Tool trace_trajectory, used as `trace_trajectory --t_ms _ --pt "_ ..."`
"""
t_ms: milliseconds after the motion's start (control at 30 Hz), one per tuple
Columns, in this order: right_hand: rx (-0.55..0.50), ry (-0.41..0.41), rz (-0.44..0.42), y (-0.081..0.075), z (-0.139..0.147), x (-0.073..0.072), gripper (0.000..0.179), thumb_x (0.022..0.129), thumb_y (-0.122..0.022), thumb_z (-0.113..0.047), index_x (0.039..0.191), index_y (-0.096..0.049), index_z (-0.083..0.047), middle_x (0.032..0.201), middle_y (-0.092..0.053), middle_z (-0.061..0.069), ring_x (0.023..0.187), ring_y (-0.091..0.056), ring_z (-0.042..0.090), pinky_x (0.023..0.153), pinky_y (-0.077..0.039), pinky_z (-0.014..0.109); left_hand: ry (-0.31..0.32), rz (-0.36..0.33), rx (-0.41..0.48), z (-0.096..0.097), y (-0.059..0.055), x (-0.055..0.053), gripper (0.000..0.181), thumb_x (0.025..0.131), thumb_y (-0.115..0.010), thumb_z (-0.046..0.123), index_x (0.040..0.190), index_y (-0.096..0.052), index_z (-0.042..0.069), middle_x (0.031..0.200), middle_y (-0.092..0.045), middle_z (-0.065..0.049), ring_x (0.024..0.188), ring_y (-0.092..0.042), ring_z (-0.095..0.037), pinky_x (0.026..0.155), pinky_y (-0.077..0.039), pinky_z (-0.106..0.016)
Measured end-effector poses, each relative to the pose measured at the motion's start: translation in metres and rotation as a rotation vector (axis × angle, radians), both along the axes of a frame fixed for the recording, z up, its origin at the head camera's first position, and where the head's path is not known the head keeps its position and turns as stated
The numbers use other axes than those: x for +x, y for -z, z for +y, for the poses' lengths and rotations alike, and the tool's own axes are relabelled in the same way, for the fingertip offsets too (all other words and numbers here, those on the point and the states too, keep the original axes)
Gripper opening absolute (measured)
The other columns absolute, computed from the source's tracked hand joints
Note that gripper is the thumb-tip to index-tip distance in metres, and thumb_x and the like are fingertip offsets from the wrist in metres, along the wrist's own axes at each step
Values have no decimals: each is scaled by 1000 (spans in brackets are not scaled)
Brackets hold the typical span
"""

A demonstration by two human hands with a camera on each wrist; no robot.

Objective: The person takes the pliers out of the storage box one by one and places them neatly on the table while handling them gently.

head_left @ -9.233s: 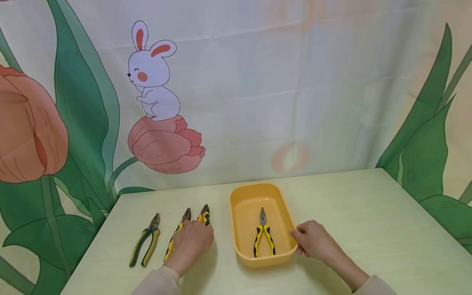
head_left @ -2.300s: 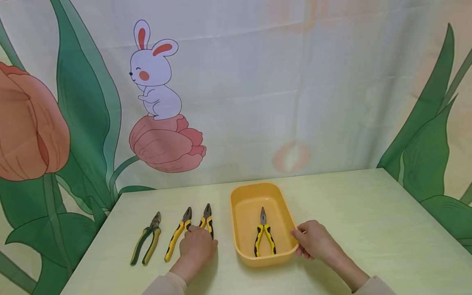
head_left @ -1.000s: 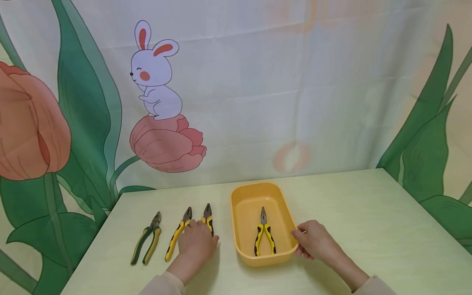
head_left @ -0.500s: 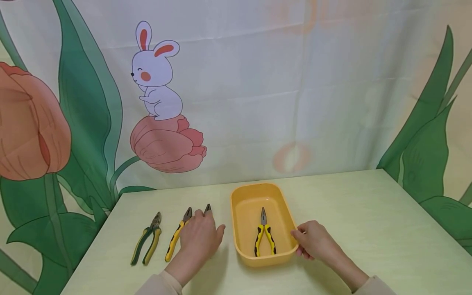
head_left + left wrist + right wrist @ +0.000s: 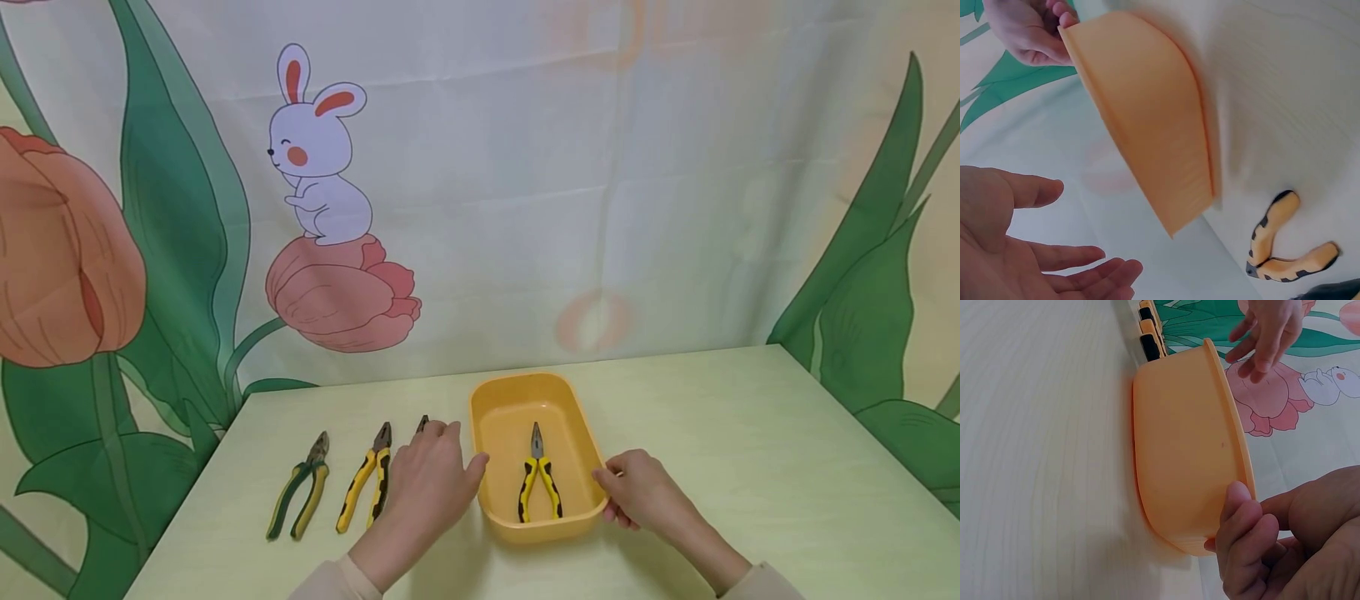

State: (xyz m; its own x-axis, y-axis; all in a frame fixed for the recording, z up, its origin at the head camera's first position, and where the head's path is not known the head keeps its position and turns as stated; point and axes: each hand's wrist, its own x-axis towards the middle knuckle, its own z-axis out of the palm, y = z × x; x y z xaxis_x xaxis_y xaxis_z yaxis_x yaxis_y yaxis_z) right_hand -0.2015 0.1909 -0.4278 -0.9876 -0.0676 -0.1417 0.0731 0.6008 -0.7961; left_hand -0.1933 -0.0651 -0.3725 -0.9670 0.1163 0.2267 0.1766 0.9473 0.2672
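Note:
My left hand (image 5: pixel 433 483) is raised above the right-hand yellow-and-black pliers (image 5: pixel 423 422), holding nothing. Its fingers and thumb are spread, as the left wrist view shows of the same hand (image 5: pixel 997 237). Only the jaw tips of those pliers show past it in the head view. With thumb and fingers, my right hand (image 5: pixel 645 490) pinches the right rim of a yellow plastic tray (image 5: pixel 536 533). Long-nose pliers (image 5: pixel 550 483) with yellow-and-black handles lie inside the tray, tips pointing away. The right wrist view shows the right hand (image 5: pixel 1310 537) gripping the tray edge.
Left of the left hand lie another yellow-and-black pair of pliers (image 5: pixel 358 492) and green-handled pliers (image 5: pixel 318 500), spread in a row. All rest on a pale table (image 5: pixel 697 417). Behind hangs a cloth (image 5: pixel 487 167) printed with a rabbit and tulips.
My left hand has left the yellow-and-black pliers it was touching, rising and shifting right toward the tray while its fingers spread. The right hand, tray and pliers stay where they were.

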Motion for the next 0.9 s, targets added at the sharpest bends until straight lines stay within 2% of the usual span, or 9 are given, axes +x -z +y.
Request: trace_trajectory --t_ms 167,367,500,667,900 --pt "-3 -6 8 1 1 1 27 103 -59 -10 78 -66 -1 54 -60 5 41 -46 11 42 -39 22 32 27 67 9 -6 1 53 95 -73 36 129 -66 -5 124 -65 -20 110 -65 -37 91 -52 -54" --pt "-13 -3 6 1 1 0 27 103 -59 -10 79 -66 -1 54 -60 5 41 -45 11 41 -38 22 51 6 112 19 -7 0 55 96 -72 36 133 -64 -4 127 -64 -21 110 -65 -37 92 -53 -53" --pt "-6 -8 14 1 1 0 27 103 -60 -10 79 -66 -1 54 -60 5 41 -46 11 41 -38 22 63 -10 120 26 -6 -1 55 96 -72 35 133 -64 -5 125 -64 -22 108 -66 -36 87 -55 -51" --pt "-8 -8 12 1 1 0 26 103 -59 -10 80 -67 -1 55 -60 5 41 -46 11 42 -39 22 79 -45 140 34 -4 -1 55 96 -73 33 133 -63 -6 126 -63 -24 111 -64 -37 89 -55 -52" --pt "-12 -2 3 1 2 1 26 104 -59 -10 81 -67 -1 55 -60 5 41 -46 12 41 -39 22 90 -111 144 45 5 -5 53 96 -73 32 131 -64 -7 123 -64 -23 107 -65 -36 84 -56 -53"
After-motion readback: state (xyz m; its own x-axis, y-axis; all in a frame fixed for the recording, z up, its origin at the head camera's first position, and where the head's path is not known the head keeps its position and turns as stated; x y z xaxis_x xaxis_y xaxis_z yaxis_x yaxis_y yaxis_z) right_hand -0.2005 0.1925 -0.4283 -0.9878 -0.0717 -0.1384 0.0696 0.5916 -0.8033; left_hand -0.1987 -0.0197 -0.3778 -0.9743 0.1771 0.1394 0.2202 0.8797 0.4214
